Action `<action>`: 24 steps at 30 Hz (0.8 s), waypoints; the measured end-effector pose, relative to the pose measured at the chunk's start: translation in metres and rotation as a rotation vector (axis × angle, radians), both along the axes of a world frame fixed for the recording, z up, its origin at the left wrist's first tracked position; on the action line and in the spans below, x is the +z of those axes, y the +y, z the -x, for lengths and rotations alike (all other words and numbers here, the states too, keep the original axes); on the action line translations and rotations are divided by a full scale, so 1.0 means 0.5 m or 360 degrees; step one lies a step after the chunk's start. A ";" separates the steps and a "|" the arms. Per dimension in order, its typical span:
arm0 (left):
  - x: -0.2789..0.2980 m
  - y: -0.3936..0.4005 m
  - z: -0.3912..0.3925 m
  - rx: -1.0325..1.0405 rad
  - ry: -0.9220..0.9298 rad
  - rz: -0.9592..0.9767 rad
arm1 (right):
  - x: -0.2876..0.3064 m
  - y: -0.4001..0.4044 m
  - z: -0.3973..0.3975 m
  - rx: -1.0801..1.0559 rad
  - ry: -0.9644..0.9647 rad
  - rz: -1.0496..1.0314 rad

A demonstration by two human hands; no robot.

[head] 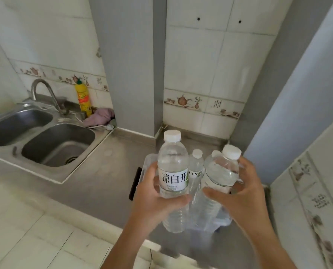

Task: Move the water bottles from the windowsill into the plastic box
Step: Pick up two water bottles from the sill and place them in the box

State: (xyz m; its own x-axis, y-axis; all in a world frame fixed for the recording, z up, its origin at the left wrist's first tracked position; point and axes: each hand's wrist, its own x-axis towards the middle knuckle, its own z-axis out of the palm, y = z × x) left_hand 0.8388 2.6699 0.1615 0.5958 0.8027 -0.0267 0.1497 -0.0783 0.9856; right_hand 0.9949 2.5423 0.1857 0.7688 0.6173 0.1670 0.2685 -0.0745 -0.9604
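Observation:
My left hand grips a clear water bottle with a white cap and a white label, held upright. My right hand grips a second clear water bottle, tilted to the right. Both bottles hang over a clear plastic box that stands on the steel counter. Between the held bottles, a third bottle stands upright inside the box, and the cap of another shows behind my right bottle. Most of the box is hidden by my hands and the bottles. No windowsill is in view.
A steel double sink with a curved tap is at the left. A yellow detergent bottle and a pink cloth sit behind it. A dark flat strip lies left of the box. Tiled walls close in at the back and right.

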 end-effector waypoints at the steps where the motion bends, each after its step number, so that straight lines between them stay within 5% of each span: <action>1: -0.001 0.026 -0.025 -0.0061 -0.0013 -0.0029 | 0.000 0.018 -0.012 -0.0057 0.0000 -0.0002; 14: -0.183 0.144 -0.227 -0.0420 0.0176 -0.0083 | -0.167 0.127 -0.087 -0.0751 -0.0074 0.0417; 24: -0.270 0.143 -0.246 -0.0453 0.0252 -0.0112 | -0.228 0.136 -0.089 -0.0882 -0.0106 0.0716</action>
State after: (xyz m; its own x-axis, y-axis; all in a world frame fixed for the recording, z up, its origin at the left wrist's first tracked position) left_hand 0.9618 2.7415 0.0262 0.7891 0.6080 -0.0872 0.2629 -0.2060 0.9426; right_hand 1.0391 2.6104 0.0719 0.9862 0.1592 0.0455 0.1335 -0.6019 -0.7873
